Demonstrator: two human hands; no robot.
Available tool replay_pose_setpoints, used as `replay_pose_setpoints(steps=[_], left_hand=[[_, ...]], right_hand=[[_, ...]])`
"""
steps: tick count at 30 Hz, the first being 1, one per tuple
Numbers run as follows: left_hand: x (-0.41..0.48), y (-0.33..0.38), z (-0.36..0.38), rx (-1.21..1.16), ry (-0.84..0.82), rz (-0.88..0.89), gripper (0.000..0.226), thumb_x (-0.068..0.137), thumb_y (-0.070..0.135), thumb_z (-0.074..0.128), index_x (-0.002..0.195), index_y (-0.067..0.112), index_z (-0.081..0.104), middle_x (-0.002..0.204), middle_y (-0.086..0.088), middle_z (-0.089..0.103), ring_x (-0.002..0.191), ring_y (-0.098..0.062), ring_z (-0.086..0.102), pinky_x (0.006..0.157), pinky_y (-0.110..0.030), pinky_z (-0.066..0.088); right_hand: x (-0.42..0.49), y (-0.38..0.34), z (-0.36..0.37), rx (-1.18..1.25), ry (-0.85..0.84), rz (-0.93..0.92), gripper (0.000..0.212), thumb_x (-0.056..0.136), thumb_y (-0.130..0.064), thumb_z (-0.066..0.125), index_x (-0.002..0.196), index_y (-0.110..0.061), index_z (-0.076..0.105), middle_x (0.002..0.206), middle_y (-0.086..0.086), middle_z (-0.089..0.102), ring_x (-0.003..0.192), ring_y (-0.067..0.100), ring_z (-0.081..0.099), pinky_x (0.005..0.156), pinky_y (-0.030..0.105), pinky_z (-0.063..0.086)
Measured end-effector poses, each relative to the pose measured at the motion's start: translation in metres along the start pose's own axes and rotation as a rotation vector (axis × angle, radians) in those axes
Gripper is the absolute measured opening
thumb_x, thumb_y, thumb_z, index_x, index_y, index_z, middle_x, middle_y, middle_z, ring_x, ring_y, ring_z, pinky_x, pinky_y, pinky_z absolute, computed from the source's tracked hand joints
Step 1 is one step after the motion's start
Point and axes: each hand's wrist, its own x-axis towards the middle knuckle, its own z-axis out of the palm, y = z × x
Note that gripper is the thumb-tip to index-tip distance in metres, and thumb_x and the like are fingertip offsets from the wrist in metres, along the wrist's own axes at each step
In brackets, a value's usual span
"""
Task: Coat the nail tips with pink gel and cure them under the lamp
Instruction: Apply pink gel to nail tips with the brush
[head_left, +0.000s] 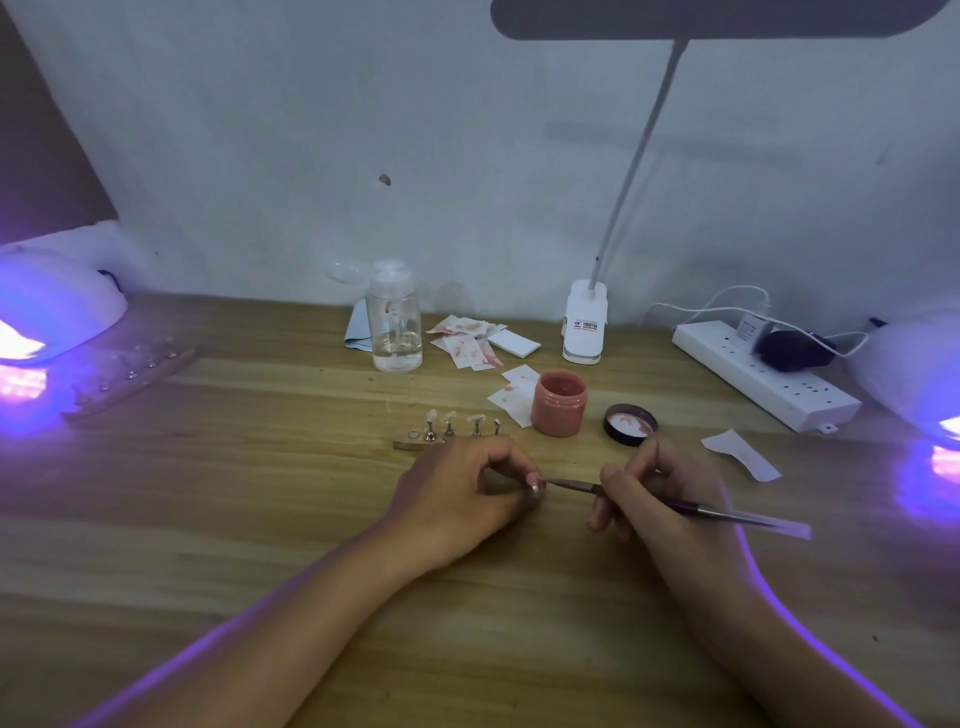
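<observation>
Wooden table (260, 493) against a pale wall (311, 130), washed purple at both edges by light from a curing lamp (47, 312) at far left and a second curing lamp (914, 374) at far right. Front and centre, left hand (457, 488) curled, pinching a single nail tip (536, 488) between thumb and forefinger. Just beside it, right hand (660, 493) gripping a thin brush (701, 509) like a pen, bristle end reaching the pinched nail tip, handle slanting off to the right. Directly behind the left hand, a small stand (452, 428) carrying several more tips upright on pegs. Right of that, an open jar of pink gel (559, 402), with its black lid (630, 423) lying upturned close by, smeared pink inside. Farther back, a clear bottle (393, 322), stained paper wipes (467, 340), a white desk lamp (584, 322) and a power strip (763, 376). Another stand (130, 379) near the left-hand lamp.
</observation>
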Motion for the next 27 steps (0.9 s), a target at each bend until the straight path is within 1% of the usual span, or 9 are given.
replay_pose_setpoints(steps=[3,5,7,11,15,17,19,23,27], left_hand=[[-0.0001,0.0007,0.0003,0.005,-0.002,-0.007,0.01,0.082,0.035,0.075,0.077,0.04,0.068,0.091,0.03,0.07,0.053,0.014,0.047,0.056,-0.023,0.029],[-0.0003,0.0008,0.0005,0.007,-0.002,-0.007,0.008,0.082,0.035,0.075,0.078,0.039,0.069,0.091,0.03,0.07,0.052,0.012,0.047,0.055,-0.023,0.029],[-0.0007,0.001,0.0004,0.007,-0.004,-0.003,0.008,0.082,0.035,0.075,0.078,0.038,0.069,0.091,0.031,0.07,0.049,0.008,0.047,0.054,-0.023,0.029],[-0.0003,0.0006,-0.0003,0.001,-0.004,0.002,0.009,0.082,0.036,0.075,0.077,0.039,0.068,0.091,0.031,0.069,0.05,0.011,0.047,0.054,-0.022,0.028],[0.0,-0.0006,-0.0002,-0.001,-0.006,0.007,0.011,0.082,0.036,0.074,0.076,0.041,0.067,0.091,0.033,0.069,0.048,0.007,0.046,0.054,-0.023,0.029],[-0.0004,-0.0011,-0.0003,-0.004,-0.005,0.008,0.008,0.081,0.036,0.074,0.077,0.04,0.068,0.09,0.033,0.069,0.046,0.003,0.044,0.053,-0.023,0.029],[-0.0006,-0.001,-0.0003,-0.008,-0.005,0.008,0.006,0.081,0.037,0.074,0.079,0.039,0.069,0.09,0.033,0.069,0.046,0.002,0.044,0.053,-0.022,0.029],[-0.0006,-0.0001,-0.0003,0.001,-0.003,0.006,0.011,0.081,0.037,0.074,0.075,0.043,0.067,0.088,0.034,0.068,0.047,0.005,0.046,0.053,-0.022,0.03],[-0.0004,-0.0001,-0.0007,-0.013,-0.006,0.005,0.01,0.081,0.036,0.075,0.076,0.042,0.068,0.089,0.031,0.07,0.049,0.009,0.047,0.055,-0.023,0.03]], right_hand=[[-0.0001,-0.0002,-0.0001,0.0,-0.002,0.005,0.02,0.09,-0.007,0.06,0.075,0.0,0.049,0.062,0.009,0.069,0.053,0.012,0.055,0.06,0.032,0.042],[-0.0005,-0.0001,0.0001,0.004,-0.004,0.011,0.02,0.09,-0.006,0.06,0.074,0.0,0.049,0.061,0.01,0.069,0.052,0.008,0.056,0.061,0.032,0.042],[-0.0006,0.0001,0.0002,0.007,0.001,0.021,0.019,0.089,-0.004,0.059,0.074,0.001,0.049,0.06,0.011,0.068,0.052,0.009,0.055,0.06,0.033,0.042],[-0.0002,-0.0003,0.0004,0.007,0.024,0.022,0.019,0.088,-0.005,0.059,0.074,0.0,0.048,0.059,0.01,0.068,0.054,0.01,0.057,0.062,0.034,0.043],[-0.0003,-0.0009,0.0002,-0.004,0.027,0.024,0.018,0.09,-0.008,0.059,0.077,0.0,0.049,0.062,0.008,0.069,0.059,0.023,0.056,0.062,0.037,0.043],[-0.0004,-0.0014,0.0003,-0.013,0.021,0.028,0.019,0.09,-0.008,0.059,0.075,-0.001,0.05,0.061,0.009,0.069,0.057,0.017,0.056,0.062,0.036,0.043],[-0.0003,-0.002,0.0003,-0.013,0.025,0.037,0.018,0.089,-0.007,0.059,0.074,-0.002,0.05,0.061,0.009,0.069,0.055,0.011,0.058,0.063,0.035,0.044],[-0.0007,-0.0023,-0.0002,-0.005,0.036,0.033,0.016,0.088,-0.005,0.059,0.076,0.002,0.05,0.061,0.01,0.068,0.059,0.02,0.058,0.065,0.04,0.045],[-0.0008,-0.0027,0.0004,-0.002,0.029,0.017,0.018,0.09,-0.006,0.06,0.076,0.003,0.05,0.061,0.01,0.069,0.058,0.015,0.061,0.066,0.037,0.046]])
